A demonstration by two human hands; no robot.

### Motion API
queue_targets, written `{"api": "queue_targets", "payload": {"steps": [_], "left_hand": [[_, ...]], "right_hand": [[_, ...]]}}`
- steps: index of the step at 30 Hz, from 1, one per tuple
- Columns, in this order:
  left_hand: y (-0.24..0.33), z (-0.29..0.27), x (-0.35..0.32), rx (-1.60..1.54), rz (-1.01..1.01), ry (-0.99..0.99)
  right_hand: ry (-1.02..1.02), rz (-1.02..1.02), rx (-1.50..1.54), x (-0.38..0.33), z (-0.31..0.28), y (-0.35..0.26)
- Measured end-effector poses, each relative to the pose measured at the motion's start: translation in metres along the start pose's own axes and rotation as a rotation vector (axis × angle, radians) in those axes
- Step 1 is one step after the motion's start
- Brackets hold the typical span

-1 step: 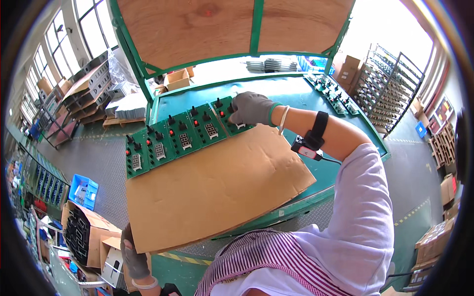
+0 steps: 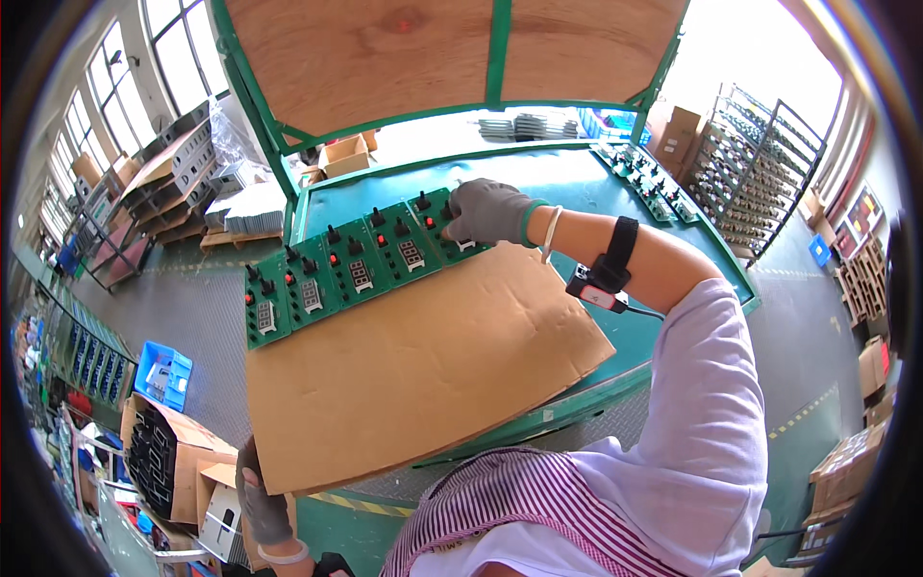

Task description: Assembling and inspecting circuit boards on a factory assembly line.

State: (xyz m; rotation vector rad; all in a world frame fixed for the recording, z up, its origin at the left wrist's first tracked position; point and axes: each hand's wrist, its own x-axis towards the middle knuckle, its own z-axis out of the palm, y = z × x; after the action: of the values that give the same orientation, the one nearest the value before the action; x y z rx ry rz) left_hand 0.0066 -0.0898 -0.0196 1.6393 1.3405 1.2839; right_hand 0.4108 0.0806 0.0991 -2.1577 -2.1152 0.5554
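A flat brown cardboard sheet (image 2: 413,375) slants over the near left part of the green workbench, past its edge. Along its far side lies a row of several green circuit boards (image 2: 334,281) with black knobs, red buttons and small digit displays. My right hand (image 2: 488,210), in a grey glove, has its fingers bent around the rightmost board (image 2: 437,223) and partly covers it. At the sheet's near left corner, my gloved left hand (image 2: 263,505) grips the edge; some of its fingers are hidden by the cardboard.
More circuit boards (image 2: 646,183) lie at the bench's far right. A green frame with a wooden panel (image 2: 385,58) rises behind the bench. A loaded rack (image 2: 755,178) stands right. On the left are a blue bin (image 2: 164,373) and an open carton (image 2: 197,447).
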Motion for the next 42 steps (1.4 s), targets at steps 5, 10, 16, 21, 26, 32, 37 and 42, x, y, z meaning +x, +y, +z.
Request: {"api": "queue_targets", "payload": {"steps": [5, 10, 16, 21, 26, 32, 37, 42], "left_hand": [[0.005, 0.000, 0.004, 0.080, 0.012, -0.037], [-0.005, 0.016, 0.019, -0.340, -0.148, -0.135], [-0.031, 0.005, 0.012, -0.430, -0.175, -0.066], [-0.054, -0.025, 0.014, -0.575, -0.138, -0.106], [-0.069, -0.023, 0.009, -0.669, -0.121, 0.005], [-0.037, -0.011, 0.012, -0.165, -0.095, 0.120], [-0.038, -0.011, 0.017, -0.161, -0.110, 0.091], [-0.040, -0.008, 0.017, -0.242, -0.102, 0.127]], "right_hand": [[0.032, -0.041, 0.163, -0.011, -0.010, 0.017], [0.412, 0.214, 0.190, -0.026, -0.065, 0.129], [0.494, 0.570, -0.295, -0.075, -0.042, 0.366], [0.520, 0.593, -0.224, -0.059, -0.008, 0.378], [0.510, 0.540, -0.404, -0.021, 0.016, 0.404], [0.312, 0.454, 0.468, -0.045, -0.027, 0.315], [0.256, 0.155, 0.276, -0.042, -0.030, 0.170], [0.232, -0.106, 0.051, -0.023, -0.004, 0.082]]}}
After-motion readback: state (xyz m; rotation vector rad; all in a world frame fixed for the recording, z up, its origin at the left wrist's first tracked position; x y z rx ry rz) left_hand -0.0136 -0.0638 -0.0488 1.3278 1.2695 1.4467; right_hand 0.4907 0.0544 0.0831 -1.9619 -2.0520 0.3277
